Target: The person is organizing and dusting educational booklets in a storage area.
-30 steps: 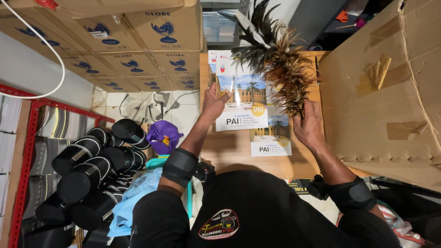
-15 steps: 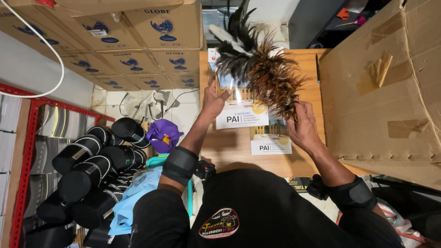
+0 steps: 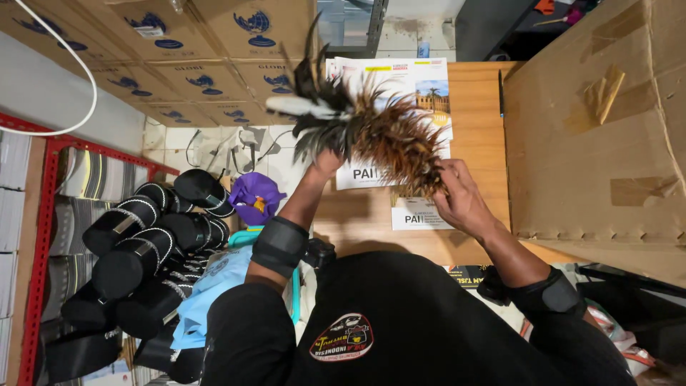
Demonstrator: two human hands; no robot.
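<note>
My right hand grips the base of a feather duster with brown and black feathers. The feathers lie across a white booklet with a photo on its cover, which rests on a wooden table. My left hand is at that booklet's left edge, with its fingers hidden under the feathers. A second white booklet lies nearer to me, just left of my right hand. Both forearms wear black bands.
A big open cardboard box stands along the table's right side. Stacked printed cartons fill the upper left. Below the table on the left are black rolls, a purple cloth, a red shelf frame and a white cable.
The duster has swung left and down, from the table's far right over the booklets. My right hand has turned with it. My left hand has stayed at the booklet's edge.
</note>
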